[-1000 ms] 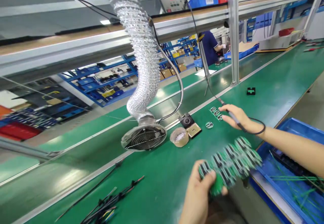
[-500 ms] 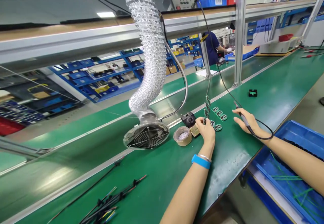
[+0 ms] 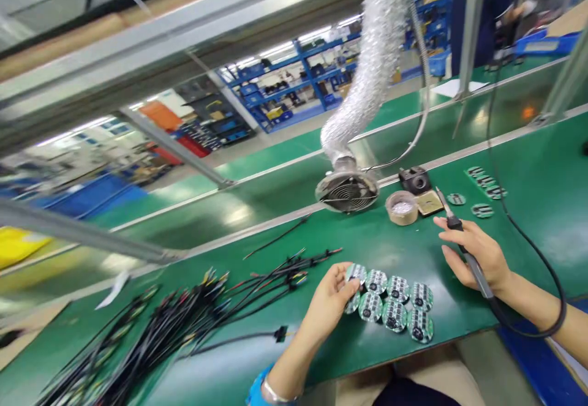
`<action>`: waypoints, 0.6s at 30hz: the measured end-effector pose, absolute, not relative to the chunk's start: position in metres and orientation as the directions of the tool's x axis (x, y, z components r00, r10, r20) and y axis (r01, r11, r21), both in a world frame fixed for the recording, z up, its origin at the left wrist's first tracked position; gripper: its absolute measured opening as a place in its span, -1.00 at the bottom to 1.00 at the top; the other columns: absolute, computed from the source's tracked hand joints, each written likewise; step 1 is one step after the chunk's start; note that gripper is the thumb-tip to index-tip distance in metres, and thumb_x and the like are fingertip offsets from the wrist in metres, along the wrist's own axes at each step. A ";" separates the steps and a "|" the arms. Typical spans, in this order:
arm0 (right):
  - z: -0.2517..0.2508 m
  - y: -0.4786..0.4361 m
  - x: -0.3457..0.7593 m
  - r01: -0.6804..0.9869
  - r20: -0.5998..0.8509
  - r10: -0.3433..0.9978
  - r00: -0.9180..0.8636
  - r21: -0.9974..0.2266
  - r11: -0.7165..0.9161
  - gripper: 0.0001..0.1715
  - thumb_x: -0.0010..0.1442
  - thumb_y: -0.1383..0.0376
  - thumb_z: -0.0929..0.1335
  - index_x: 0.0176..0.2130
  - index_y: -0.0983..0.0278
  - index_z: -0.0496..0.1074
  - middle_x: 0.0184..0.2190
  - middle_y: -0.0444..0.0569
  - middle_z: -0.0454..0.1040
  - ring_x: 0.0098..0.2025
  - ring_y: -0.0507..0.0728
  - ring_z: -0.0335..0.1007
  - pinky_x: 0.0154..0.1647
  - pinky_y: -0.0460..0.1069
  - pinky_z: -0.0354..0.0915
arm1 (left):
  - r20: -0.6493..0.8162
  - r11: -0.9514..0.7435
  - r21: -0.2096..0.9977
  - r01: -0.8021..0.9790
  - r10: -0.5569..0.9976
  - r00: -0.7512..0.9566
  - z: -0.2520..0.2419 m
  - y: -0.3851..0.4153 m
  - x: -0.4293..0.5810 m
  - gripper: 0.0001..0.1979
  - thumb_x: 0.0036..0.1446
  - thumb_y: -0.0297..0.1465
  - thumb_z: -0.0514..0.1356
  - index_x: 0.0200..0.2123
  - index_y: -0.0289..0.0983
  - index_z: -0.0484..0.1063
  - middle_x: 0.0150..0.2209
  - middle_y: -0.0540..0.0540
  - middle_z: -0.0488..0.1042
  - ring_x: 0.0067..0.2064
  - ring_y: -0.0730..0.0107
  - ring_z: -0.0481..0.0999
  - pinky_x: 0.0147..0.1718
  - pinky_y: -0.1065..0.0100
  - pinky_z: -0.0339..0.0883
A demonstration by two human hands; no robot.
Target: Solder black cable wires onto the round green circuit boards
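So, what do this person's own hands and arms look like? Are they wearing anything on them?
The left hand and right hand wear no gloves, and no sleeves show. The left arm has a bright blue band and a shiny silver-coloured bracelet; no band or bracelet shows on the right arm.

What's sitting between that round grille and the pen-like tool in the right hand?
In the head view, a tan tub, a small yellowish tray and a black stand lie between the round grille and the tip of the pen-like tool.
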State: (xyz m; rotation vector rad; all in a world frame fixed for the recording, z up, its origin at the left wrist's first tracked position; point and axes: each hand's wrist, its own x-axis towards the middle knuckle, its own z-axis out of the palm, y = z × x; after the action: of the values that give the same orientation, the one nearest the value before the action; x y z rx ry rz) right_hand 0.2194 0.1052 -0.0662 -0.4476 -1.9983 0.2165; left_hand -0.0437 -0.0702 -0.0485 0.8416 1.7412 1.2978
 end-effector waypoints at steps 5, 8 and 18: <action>-0.067 0.062 0.173 0.130 0.716 0.378 -0.587 -0.378 0.917 -0.63 0.15 0.36 0.34 -0.01 0.15 0.38 -0.03 0.04 0.57 -0.09 0.20 0.55 -0.12 0.12 0.48 | -0.042 0.274 0.871 0.408 0.869 -0.493 -0.060 -0.102 -0.062 -0.43 -0.07 -0.33 0.38 0.08 -0.20 0.43 0.11 -0.20 0.44 0.14 0.04 0.41 0.18 0.03 0.21; -0.066 0.040 0.162 0.151 0.628 0.392 -0.672 -0.403 0.903 -0.62 0.15 0.27 0.38 -0.01 0.16 0.37 -0.05 0.05 0.58 -0.21 0.19 0.55 -0.26 0.10 0.49 | -0.136 0.317 0.879 0.355 0.882 -0.452 -0.060 -0.103 -0.064 -0.37 -0.11 -0.42 0.36 0.11 -0.21 0.43 0.02 -0.20 0.50 0.01 0.04 0.49 0.09 0.03 0.30; -0.044 0.044 0.173 0.225 0.633 0.457 -0.626 -0.414 0.882 -0.55 0.21 0.27 0.38 0.09 0.14 0.29 0.05 0.12 0.53 -0.03 0.25 0.57 -0.13 0.11 0.50 | 0.228 -0.177 0.952 0.249 0.955 -0.191 -0.050 -0.092 -0.077 -0.82 0.13 -0.27 0.31 -0.49 -0.17 0.55 -0.40 -0.14 0.57 -0.18 0.10 0.59 -0.10 0.10 0.44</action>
State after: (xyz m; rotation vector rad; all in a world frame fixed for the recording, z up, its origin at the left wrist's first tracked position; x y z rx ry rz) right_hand 0.1734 0.0444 -0.0442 -0.4876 -2.2618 0.3800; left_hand -0.0768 -0.0918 -0.0501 1.4286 1.4457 1.4132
